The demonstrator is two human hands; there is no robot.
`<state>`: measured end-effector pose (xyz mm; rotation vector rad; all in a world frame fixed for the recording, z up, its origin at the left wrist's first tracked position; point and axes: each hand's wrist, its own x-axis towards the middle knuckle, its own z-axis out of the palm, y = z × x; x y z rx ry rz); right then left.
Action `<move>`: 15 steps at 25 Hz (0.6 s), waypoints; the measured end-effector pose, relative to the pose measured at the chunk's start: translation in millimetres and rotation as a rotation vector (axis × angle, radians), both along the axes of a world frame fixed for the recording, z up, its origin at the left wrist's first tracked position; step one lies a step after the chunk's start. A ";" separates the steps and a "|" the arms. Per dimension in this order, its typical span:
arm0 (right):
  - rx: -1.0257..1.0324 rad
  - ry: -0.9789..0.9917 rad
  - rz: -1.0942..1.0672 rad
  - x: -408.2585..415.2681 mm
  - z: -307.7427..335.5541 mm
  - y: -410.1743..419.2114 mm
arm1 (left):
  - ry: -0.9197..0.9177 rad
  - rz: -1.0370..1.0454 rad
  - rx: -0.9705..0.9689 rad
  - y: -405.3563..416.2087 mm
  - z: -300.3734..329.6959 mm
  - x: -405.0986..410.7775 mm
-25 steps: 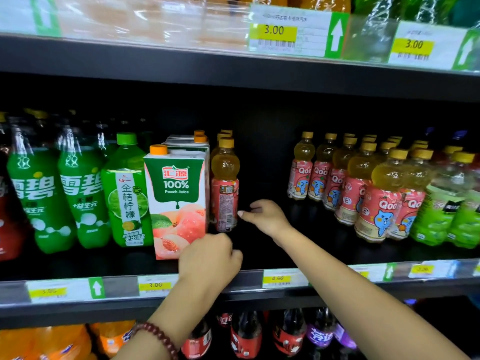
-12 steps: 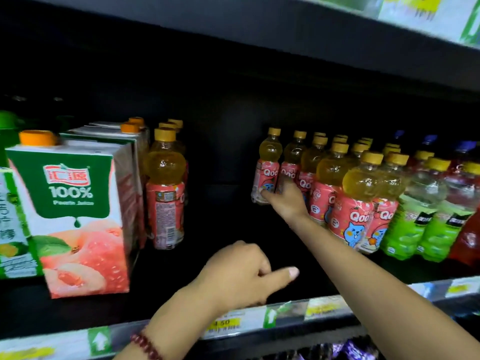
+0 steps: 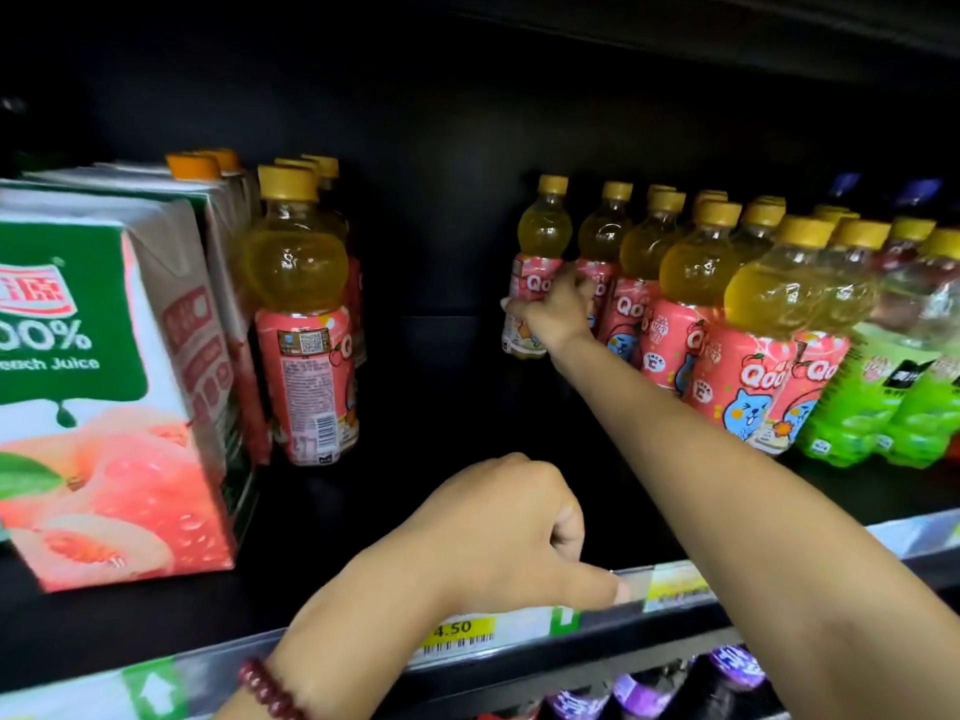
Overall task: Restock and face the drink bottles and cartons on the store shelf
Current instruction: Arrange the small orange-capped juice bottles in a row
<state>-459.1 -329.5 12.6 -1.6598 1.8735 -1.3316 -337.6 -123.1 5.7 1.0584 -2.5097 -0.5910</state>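
Right hand [image 3: 553,309] reaches deep into the shelf and grasps the label band of the far-left Qoo bottle [image 3: 540,262], the rearmost of a diagonal row running from far left to near right. Left hand [image 3: 498,532] rests on the front rail of the shelf [image 3: 779,595] with fingers curled and index finger extended along the price strip [image 3: 457,634]; it holds nothing.

Progress, as a judgement: partly done. The peach juice carton [image 3: 109,387] stands at the front edge at left, with one Qoo bottle [image 3: 306,324] beside it showing its back label. A wide gap between that bottle and the diagonal row is still unfilled, so pulling stock forward and squaring labels remains.

Change against half a second earlier: the right hand then only touched the bottle low down; it now wraps the bottle. The left index finger now lies on the rail.
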 end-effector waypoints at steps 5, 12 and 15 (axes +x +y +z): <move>-0.060 -0.144 -0.008 5.5 -5.6 -7.9 | -0.021 -0.006 -0.035 0.0 -1.0 -0.9; -0.002 -0.202 0.051 4.6 -7.4 -21.5 | -0.038 -0.014 -0.072 -1.2 0.5 -1.3; 0.022 -0.199 0.060 1.0 -10.7 -21.8 | -0.038 -0.006 -0.081 -1.9 -1.3 -0.9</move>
